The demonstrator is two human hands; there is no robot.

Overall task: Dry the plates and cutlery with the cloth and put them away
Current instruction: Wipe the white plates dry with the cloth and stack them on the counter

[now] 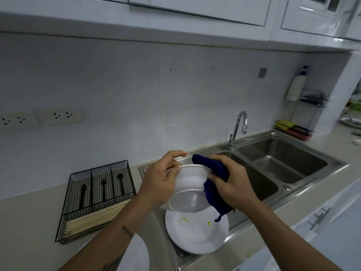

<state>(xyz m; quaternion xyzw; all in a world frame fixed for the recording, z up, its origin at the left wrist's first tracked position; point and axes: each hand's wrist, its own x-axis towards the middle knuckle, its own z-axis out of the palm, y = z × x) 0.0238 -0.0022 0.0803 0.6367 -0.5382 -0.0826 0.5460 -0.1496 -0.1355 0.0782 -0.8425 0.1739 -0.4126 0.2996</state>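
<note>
A chrome tap [239, 128] stands behind the steel double sink [293, 165] at centre right. In the right corner a white pump bottle [296, 86] hangs on the tiled wall beside a wire rack [313, 98], with a yellow-green sponge [284, 124] in a red tray [298, 132] below. Two sockets [39, 117] sit on the wall at the left. White cabinets [195, 8] run along the top.

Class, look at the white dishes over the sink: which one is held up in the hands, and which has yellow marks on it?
The white bowl is held, tilted, between both hands. The top plate of the stack below carries the yellow marks.
</note>
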